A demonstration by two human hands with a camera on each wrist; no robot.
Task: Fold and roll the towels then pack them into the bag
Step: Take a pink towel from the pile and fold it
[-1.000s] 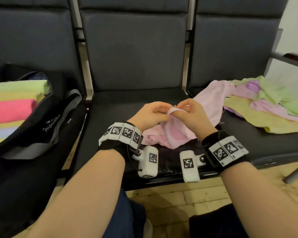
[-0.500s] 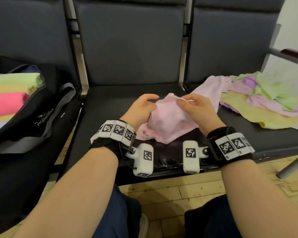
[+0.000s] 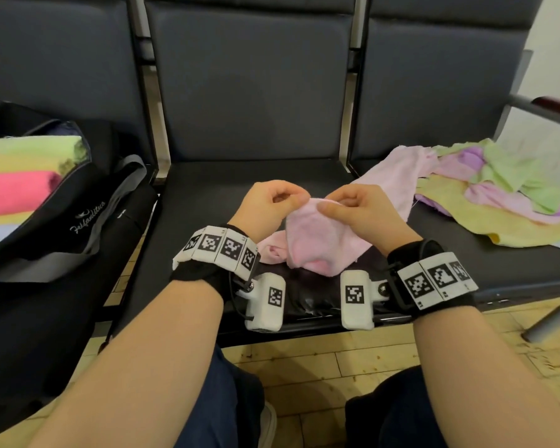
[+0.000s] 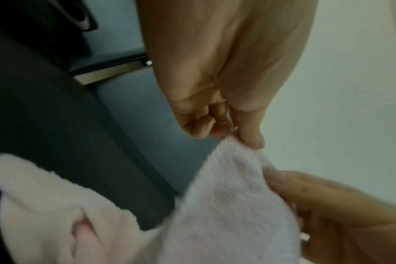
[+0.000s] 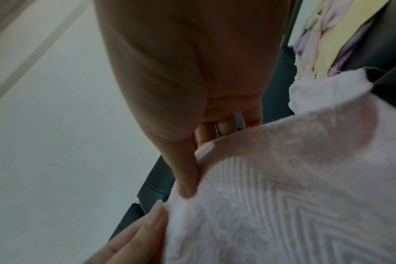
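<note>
**A:** Head view, left to right — what have you got?

**Me:** The bag (image 3: 62, 221) sits on the left seat, already holding rolled towels (image 3: 17, 189). In the middle, over the seat (image 3: 207, 195), I hold the pink towel (image 3: 311, 240). The loose pile (image 3: 498, 195) waits on the right seat.

**A:** What just changed?

**Me:** A second ago my hands were bunched together on the crumpled cloth. Half a second ago my left was off it. Now each has taken the top edge, so I judge I am finding corners to spread it for the first fold.

**A:** And your fingers?

**Me:** My left hand (image 3: 272, 205) is curled, thumb and forefinger pinching the edge's left end. My right hand (image 3: 362, 211) is curled too, thumb (image 3: 332, 208) pressing the cloth against the fingers. The rest hangs down onto the seat.
</note>
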